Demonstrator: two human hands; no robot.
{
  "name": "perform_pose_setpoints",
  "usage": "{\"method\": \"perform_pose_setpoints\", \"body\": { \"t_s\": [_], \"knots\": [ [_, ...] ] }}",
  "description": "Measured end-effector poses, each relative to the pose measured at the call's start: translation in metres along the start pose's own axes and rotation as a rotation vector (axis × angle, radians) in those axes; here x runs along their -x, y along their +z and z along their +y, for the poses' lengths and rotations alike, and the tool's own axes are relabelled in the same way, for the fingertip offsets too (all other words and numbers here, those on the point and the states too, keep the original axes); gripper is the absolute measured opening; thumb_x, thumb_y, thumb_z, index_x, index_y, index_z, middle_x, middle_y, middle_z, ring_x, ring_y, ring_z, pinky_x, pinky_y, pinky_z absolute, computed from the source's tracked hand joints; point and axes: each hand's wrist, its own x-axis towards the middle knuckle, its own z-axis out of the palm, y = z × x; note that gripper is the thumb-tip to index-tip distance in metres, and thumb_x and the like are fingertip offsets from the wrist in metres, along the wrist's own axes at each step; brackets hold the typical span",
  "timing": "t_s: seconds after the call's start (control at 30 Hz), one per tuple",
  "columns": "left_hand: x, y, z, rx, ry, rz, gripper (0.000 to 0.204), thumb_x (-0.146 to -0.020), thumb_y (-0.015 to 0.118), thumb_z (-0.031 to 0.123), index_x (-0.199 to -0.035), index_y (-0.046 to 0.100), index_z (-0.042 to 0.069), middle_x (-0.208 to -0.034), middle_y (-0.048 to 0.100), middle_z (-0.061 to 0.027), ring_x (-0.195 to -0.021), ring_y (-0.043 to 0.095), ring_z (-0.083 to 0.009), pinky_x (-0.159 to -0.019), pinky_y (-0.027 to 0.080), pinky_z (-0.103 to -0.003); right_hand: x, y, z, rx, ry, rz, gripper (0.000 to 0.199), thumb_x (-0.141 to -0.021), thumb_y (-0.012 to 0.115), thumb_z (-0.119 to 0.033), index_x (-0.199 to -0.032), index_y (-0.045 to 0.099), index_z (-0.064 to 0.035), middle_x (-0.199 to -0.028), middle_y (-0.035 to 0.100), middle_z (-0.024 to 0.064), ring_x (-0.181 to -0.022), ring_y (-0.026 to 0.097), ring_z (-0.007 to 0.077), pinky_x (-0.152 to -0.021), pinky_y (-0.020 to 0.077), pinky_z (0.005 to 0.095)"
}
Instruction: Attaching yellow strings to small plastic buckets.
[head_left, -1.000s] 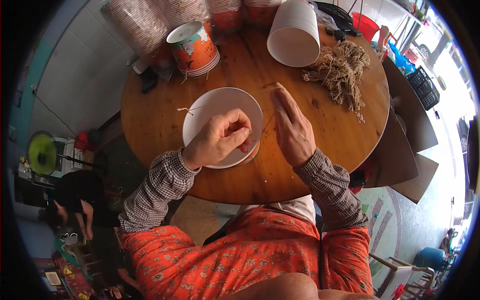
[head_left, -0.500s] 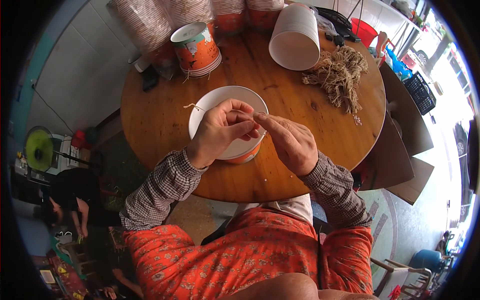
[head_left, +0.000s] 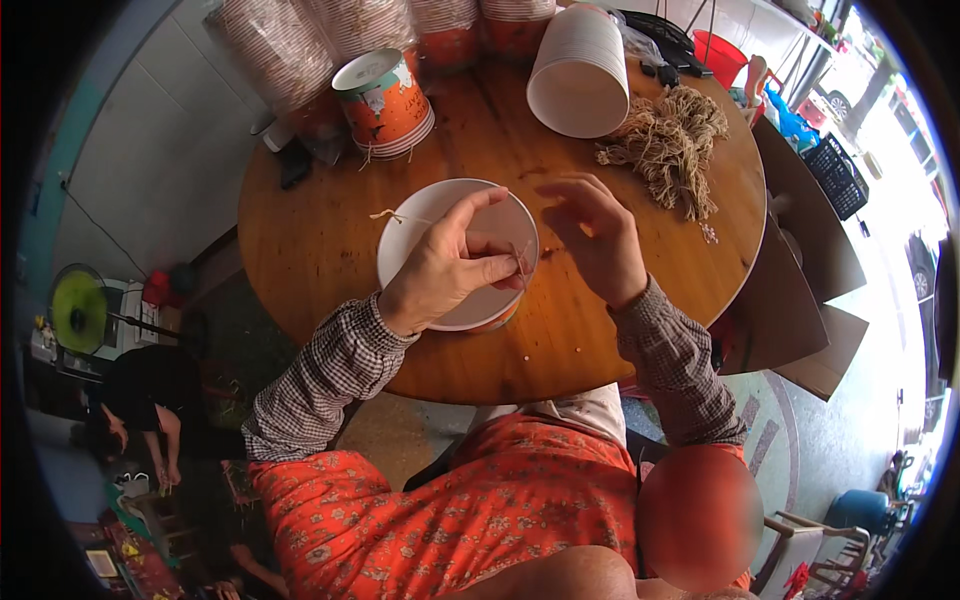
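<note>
A: Where is the left hand (head_left: 450,268) working?

B: It lies on top of the upturned white paper bowl (head_left: 420,235), which sits on the round wooden table (head_left: 320,250) near the middle, a little toward the near edge. The thumb and forefinger are pinched together at the bowl's right rim, and they seem to nip a thin piece of twine (head_left: 522,258) there.

A: And the right hand (head_left: 598,238)?

B: It hovers just right of the bowl, fingers loosely spread and curled, gripping nothing that I can make out. Its fingertips are near the pinch, not touching it.

A: Any other string on the bowl?

B: A short pale end of string (head_left: 385,215) sticks out at the far left rim, well apart from the pinching fingers.

A: How should this be handled?

B: I judge the pinch should stay tight and low against the rim, so the fine twine does not slip, while the heel of the left hand weighs the bowl down. The right hand ought to come in close to take the loose end.

A: What else is about?

B: A bundle of tan twine pieces (head_left: 668,145) lies far right, a stack of white bowls (head_left: 580,70) on its side beyond, and an orange printed cup stack (head_left: 385,100) far left.
</note>
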Motion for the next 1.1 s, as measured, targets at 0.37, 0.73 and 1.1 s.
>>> {"method": "perform_pose_setpoints", "body": {
  "t_s": [0.37, 0.73, 1.1],
  "knots": [
    [-0.002, 0.001, 0.002, -0.082, 0.043, -0.016, 0.062, -0.091, 0.06, 0.001, -0.143, 0.026, 0.002, -0.093, 0.067, -0.0108, -0.086, 0.065, -0.0142, -0.078, 0.053, -0.027, 0.014, 0.001, -0.004, -0.38, 0.152, -0.271, 0.02, -0.088, 0.071, -0.018, -0.1, 0.068, -0.0019, -0.092, 0.065, 0.0033, -0.087, 0.062, 0.0112, -0.076, 0.0513, 0.0267],
    [0.026, 0.004, 0.002, -0.158, 0.006, 0.15, 0.03, -0.089, 0.059, 0.0, -0.116, 0.047, 0.001, -0.093, 0.064, -0.0057, -0.09, 0.061, -0.0104, -0.084, 0.049, -0.026, 0.015, 0.006, 0.003, -0.076, 0.017, -0.004, 0.007, -0.087, 0.067, -0.007, -0.092, 0.065, -0.0028, -0.09, 0.064, 0.0063, -0.081, 0.061, 0.014, -0.067, 0.0491, 0.0269],
    [0.023, -0.027, -0.01, -0.492, 0.479, 0.179, 0.006, -0.087, 0.065, 0.001, -0.093, 0.062, 0.001, -0.091, 0.065, -0.0041, -0.081, 0.062, -0.0126, -0.078, 0.05, -0.027, 0.053, 0.033, -0.028, 0.317, -0.448, -0.079, 0.016, -0.077, 0.066, -0.003, -0.09, 0.058, -0.0048, -0.081, 0.059, 0.0064, -0.073, 0.059, 0.0247, -0.07, 0.0482, 0.0372]
  ]
}}
